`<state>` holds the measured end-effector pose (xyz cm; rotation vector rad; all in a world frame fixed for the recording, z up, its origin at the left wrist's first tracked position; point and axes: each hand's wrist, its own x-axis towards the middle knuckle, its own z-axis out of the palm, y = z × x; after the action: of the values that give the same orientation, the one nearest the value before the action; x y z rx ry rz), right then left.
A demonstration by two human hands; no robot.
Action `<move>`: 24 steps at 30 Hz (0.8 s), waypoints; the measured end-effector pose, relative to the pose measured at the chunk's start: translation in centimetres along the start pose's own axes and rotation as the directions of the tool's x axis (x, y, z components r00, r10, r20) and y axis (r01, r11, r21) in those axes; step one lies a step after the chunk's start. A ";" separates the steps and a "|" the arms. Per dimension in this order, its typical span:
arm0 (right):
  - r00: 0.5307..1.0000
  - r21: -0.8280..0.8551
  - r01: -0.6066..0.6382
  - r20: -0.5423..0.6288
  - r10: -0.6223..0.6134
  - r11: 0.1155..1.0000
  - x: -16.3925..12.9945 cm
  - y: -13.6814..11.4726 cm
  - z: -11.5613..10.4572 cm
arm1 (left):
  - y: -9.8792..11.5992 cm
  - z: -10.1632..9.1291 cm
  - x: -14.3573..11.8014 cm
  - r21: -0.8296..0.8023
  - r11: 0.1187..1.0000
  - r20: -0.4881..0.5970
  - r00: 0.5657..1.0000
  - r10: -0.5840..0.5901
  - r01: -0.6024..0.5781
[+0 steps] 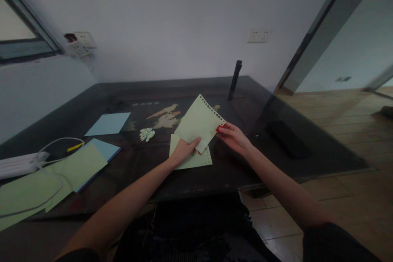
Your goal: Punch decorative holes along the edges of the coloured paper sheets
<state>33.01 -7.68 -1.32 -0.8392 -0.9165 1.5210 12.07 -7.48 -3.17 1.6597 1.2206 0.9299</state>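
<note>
My left hand (183, 150) pinches the lower edge of a pale green sheet (199, 120) with a punched, perforated border, lifted off the dark glass table (215, 172). My right hand (232, 136) grips the same sheet at its right corner, beside a small red object (218, 129) at the fingertips; what that object is I cannot make out. A second pale green sheet (196, 159) lies flat on the table right under both hands. A small heap of torn paper bits (147, 133) sits to the left of the sheets.
A light blue sheet (108, 123) lies at centre left. Green and blue sheets (76, 168) are stacked at the left edge with a white cable (58, 143) and a white power strip (16, 165). A dark upright post (235, 80) stands at the back; a black flat object (288, 139) lies right.
</note>
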 end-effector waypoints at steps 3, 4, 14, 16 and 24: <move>0.999 0.000 0.009 -0.033 -0.009 1.000 0.0 0.0 -0.2 | 0.1 0.0 0.1 -0.024 1.000 -0.031 0.999 -0.012 0.012; 0.999 -0.010 0.020 -0.051 -0.020 1.000 0.0 0.0 -0.2 | 0.1 0.0 0.1 -0.028 0.999 -0.036 0.999 -0.026 0.025; 0.992 -0.129 0.075 -0.087 -0.087 0.989 0.1 -0.4 -1.1 | -0.6 -0.4 0.7 -0.085 0.996 -0.045 0.999 0.008 -0.012; 0.993 -0.144 0.076 -0.083 -0.088 0.987 0.2 -0.4 -1.3 | -0.8 -0.6 0.8 -0.093 0.996 -0.059 0.998 0.008 -0.014; 0.994 -0.183 0.062 -0.077 -0.078 0.981 0.5 -0.2 -1.9 | -1.1 -0.8 1.1 -0.176 0.984 -0.130 0.991 -0.036 0.013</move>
<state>34.69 -7.02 -1.98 -0.9835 -1.0221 1.3459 11.25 -6.04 -3.86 1.4607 1.2080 1.1140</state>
